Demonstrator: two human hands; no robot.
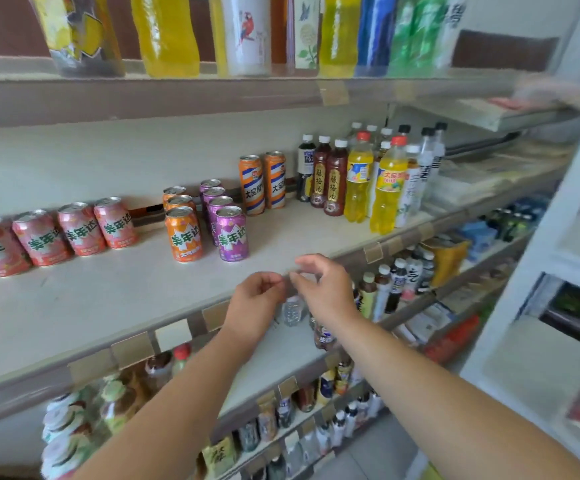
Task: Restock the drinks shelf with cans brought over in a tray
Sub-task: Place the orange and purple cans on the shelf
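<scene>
The drinks shelf (pixel 115 306) carries several pink cans (pixel 80 228) at the left. A row of orange cans (pixel 183 233) and a row of purple cans (pixel 231 233) stand mid-shelf, with two tall orange cans (pixel 262 183) behind them. My left hand (pixel 257 303) and my right hand (pixel 324 289) meet at the shelf's front edge. Their fingertips pinch a small clear label holder (pixel 290 274) on that edge. Neither hand holds a can. No tray is in view.
Bottles of tea and yellow drink (pixel 361 178) fill the shelf's right part. Large bottles (pixel 247 32) stand on the shelf above. Lower shelves (pixel 281 344) hold more bottles and cups. A white cabinet (pixel 565 271) stands at the right.
</scene>
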